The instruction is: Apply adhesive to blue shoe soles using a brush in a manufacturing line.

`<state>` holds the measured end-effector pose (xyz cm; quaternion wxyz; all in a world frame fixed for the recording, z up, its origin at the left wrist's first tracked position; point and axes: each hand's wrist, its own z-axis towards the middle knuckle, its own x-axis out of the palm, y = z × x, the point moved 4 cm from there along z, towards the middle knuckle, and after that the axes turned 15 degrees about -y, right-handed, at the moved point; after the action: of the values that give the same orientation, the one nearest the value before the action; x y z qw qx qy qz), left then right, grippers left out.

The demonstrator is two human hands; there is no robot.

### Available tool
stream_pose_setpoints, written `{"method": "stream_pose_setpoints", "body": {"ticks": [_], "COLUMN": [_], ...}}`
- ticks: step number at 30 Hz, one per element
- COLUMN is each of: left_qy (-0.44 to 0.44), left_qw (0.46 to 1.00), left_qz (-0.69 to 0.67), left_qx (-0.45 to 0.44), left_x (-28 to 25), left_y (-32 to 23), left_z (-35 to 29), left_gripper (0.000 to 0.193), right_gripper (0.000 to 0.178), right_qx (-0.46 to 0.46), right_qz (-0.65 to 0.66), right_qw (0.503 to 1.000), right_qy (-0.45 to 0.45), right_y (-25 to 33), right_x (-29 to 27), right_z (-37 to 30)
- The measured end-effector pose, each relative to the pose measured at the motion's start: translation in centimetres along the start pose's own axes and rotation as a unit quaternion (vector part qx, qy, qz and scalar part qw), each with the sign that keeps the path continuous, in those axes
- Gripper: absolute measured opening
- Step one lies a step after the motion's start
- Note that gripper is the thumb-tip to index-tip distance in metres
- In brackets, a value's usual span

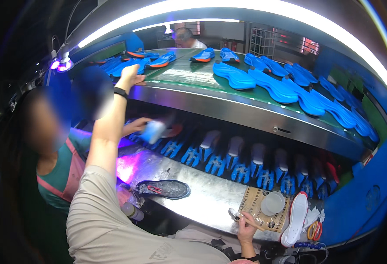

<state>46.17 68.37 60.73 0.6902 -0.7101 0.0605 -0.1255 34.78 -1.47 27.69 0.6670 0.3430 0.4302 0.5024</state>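
Note:
My left arm stretches up to the upper conveyor, where my left hand is at a blue shoe sole among others near the belt's edge. Its fingers are partly hidden, so I cannot make out whether it grips that sole. Low in front of me, my right hand closes round the thin wooden handle of a brush, its pale head pointing left. Beside it stands a whitish round tub on a piece of printed brown cardboard. A dark shoe upper lies on the metal worktop.
Blue soles cover much of the upper green belt. Below it, shoe-shaped forms stand in a row on blue holders. A white sole and orange-handled scissors lie at right. At left, a co-worker holds a blurred light-blue thing.

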Motion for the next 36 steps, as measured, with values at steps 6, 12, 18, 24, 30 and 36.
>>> {"method": "stream_pose_setpoints", "body": {"ticks": [6,12,18,24,30,36], "left_qy": [-0.046,-0.297,-0.399,-0.368,0.015,0.334], "left_qw": [0.985,0.694,0.628,0.758,0.924,0.938], "left_qz": [0.116,0.342,0.252,0.112,-0.126,-0.09], "left_qx": [0.123,0.56,0.618,0.527,0.361,0.015], "left_x": [-2.1,-6.6,-12.9,-15.4,-11.1,-8.0], "left_y": [-0.4,-3.2,-5.3,-2.8,6.6,19.5], "left_z": [0.9,-10.2,-19.1,-23.1,-28.4,-36.5], "left_gripper": [0.028,0.025,0.021,0.024,0.009,0.016], "right_gripper": [0.021,0.021,0.019,0.012,0.014,0.022], "right_qx": [0.053,0.055,0.149,-0.018,-0.019,0.012], "right_qz": [0.039,0.038,0.023,-0.011,-0.184,-0.288], "right_qw": [0.997,0.997,0.988,0.993,0.975,0.957], "right_qy": [-0.037,-0.022,-0.02,-0.119,-0.121,-0.045], "right_y": [-0.5,-0.4,0.4,6.4,8.3,6.7], "right_x": [0.2,0.4,0.4,-4.5,-8.5,-8.1], "right_z": [-0.3,-0.2,0.0,6.0,12.0,12.7]}}
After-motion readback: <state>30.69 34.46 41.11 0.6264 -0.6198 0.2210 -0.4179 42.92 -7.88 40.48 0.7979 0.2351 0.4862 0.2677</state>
